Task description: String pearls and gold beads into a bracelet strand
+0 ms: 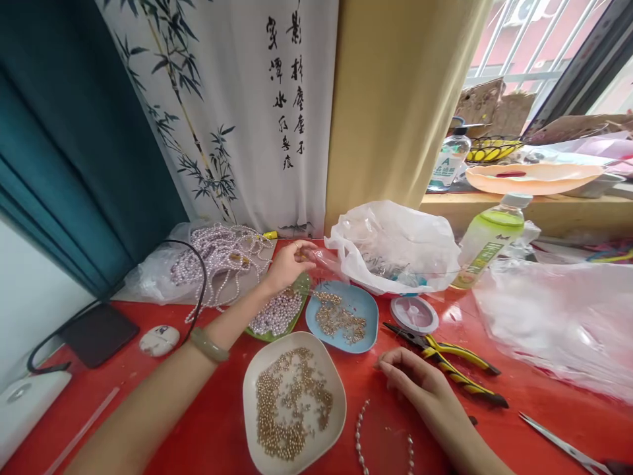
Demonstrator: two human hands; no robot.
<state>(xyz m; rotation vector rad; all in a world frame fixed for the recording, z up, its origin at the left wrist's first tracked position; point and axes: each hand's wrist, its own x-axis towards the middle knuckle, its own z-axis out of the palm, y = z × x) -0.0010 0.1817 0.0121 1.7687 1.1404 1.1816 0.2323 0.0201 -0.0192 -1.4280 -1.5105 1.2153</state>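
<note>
My left hand (pixel 291 265) reaches out past the trays, its fingers closed on the edge of a small clear plastic bag (pixel 330 262). Below it, a green dish (pixel 271 338) holds pale lilac beads, and a blue tray (pixel 316 335) holds gold-coloured beads or findings. My right hand (pixel 418 386) rests low over the red table, thumb and fingers pinched together; whatever they hold is too small to make out. Just left of it lies a beaded strand (pixel 359 435), partly cut off by the lower frame edge. A cream tray (pixel 252 402) with many small gold beads sits between my arms.
Yellow-and-black pliers (pixel 445 359) and a round clear spool (pixel 414 315) lie beyond my right hand; scissors (pixel 564 442) are farther right. A white plastic bag (pixel 395 231), a drink bottle (pixel 494 241) and bundled lilac bead strands (pixel 217 254) line the back. A black cable (pixel 204 277) curves at left.
</note>
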